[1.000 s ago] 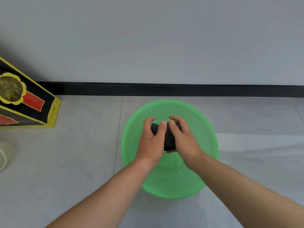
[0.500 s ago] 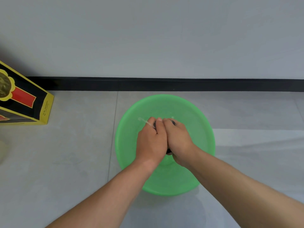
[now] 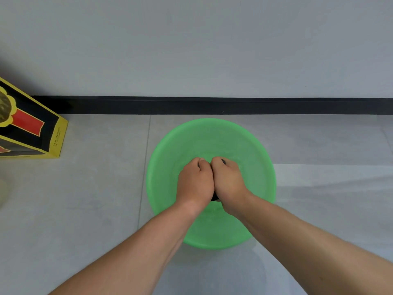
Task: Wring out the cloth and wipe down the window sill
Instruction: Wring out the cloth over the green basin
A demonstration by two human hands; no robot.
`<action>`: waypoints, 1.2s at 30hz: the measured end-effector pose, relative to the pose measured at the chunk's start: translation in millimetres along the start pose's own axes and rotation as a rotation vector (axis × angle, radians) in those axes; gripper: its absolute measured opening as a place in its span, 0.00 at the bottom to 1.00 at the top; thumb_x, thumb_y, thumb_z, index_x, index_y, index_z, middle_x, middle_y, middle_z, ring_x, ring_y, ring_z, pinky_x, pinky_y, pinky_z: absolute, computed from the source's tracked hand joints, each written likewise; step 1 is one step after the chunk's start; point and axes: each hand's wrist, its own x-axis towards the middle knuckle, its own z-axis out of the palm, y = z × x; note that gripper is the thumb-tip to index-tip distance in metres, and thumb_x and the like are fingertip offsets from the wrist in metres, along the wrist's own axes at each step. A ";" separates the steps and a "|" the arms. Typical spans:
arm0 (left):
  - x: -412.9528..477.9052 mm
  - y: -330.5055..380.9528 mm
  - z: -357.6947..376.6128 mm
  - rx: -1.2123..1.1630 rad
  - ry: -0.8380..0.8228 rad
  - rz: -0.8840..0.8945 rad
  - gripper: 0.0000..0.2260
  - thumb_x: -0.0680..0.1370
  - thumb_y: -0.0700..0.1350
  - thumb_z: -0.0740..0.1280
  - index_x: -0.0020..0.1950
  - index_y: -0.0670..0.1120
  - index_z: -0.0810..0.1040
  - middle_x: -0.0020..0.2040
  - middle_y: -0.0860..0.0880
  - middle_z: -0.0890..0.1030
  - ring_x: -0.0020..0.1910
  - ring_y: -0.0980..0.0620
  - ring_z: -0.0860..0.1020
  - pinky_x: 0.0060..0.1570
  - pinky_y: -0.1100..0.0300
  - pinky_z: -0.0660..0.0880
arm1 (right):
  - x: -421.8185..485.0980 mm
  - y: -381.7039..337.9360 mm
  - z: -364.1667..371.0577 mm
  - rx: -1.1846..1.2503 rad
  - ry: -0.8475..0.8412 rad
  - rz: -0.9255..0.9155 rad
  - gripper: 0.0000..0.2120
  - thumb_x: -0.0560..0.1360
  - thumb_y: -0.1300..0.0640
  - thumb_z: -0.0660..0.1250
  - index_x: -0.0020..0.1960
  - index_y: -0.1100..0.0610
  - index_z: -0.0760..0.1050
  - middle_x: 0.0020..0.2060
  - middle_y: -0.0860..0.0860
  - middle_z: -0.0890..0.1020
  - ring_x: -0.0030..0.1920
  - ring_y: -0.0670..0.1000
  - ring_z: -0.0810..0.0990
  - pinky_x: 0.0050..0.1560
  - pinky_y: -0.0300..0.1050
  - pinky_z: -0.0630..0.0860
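The dark cloth (image 3: 215,198) is almost hidden inside 2 touching fists, left hand (image 3: 195,184) beside right hand (image 3: 228,183) over the green basin (image 3: 165,167), fingers curled tight round it, its long axis unclear.

No text can be read; the black-and-yellow box (image 3: 27,133) at 9 o'clock carries lines of small dark print (image 3: 55,137) along its yellow side panel, too small and blurred to make out; its black face shows a gold scalloped medallion (image 3: 5,110) and a red ribbon band, neither with legible lettering.
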 end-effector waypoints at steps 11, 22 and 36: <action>4.1 -23.9 4.2 -0.069 0.051 -0.144 0.14 0.81 0.48 0.57 0.40 0.42 0.73 0.38 0.46 0.78 0.40 0.45 0.77 0.43 0.49 0.73 | 12.5 18.7 4.5 -0.303 0.000 -0.110 0.15 0.76 0.55 0.60 0.31 0.54 0.65 0.26 0.48 0.69 0.31 0.52 0.68 0.36 0.46 0.67; 12.4 -42.4 -41.1 -0.261 -0.289 -0.338 0.13 0.77 0.48 0.72 0.58 0.45 0.76 0.53 0.45 0.82 0.48 0.49 0.82 0.38 0.59 0.78 | 7.7 20.4 -34.8 -0.409 -0.074 -0.170 0.12 0.76 0.52 0.70 0.58 0.53 0.77 0.50 0.49 0.81 0.50 0.49 0.80 0.51 0.41 0.75; -82.9 112.1 -126.1 -0.238 -0.092 -0.129 0.07 0.77 0.50 0.71 0.51 0.49 0.77 0.49 0.47 0.84 0.50 0.48 0.83 0.54 0.49 0.78 | -119.5 -110.9 -56.9 0.021 -0.034 -0.040 0.11 0.74 0.64 0.72 0.56 0.56 0.79 0.48 0.52 0.85 0.48 0.49 0.83 0.46 0.36 0.79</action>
